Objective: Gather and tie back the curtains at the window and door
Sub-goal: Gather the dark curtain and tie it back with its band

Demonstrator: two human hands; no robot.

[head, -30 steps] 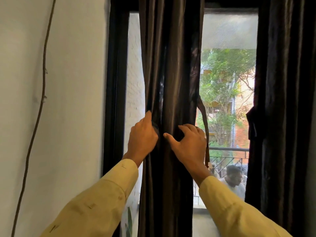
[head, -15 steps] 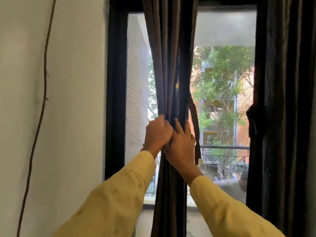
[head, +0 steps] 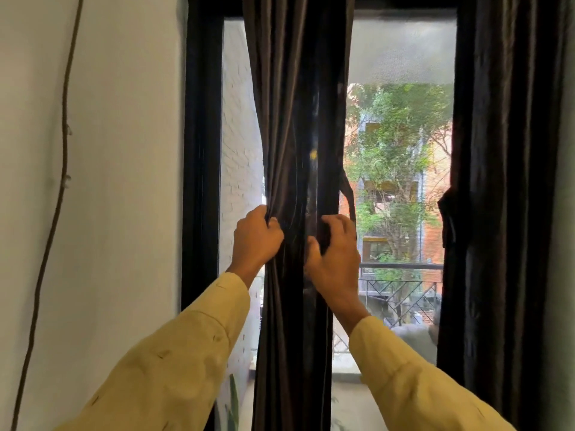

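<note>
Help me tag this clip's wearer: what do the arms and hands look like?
Long pale-yellow fabric sleeves, cuffed at the wrists and flecked with dark marks, cover both arms. The left hand and right hand are bare.

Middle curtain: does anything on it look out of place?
The tie-back strap dangles loose at the right edge of the middle curtain, not wrapped around it; the left hand and right hand only grip the folds.

No text, label, brand, number or sign could be read anywhere in the head camera's view.
</note>
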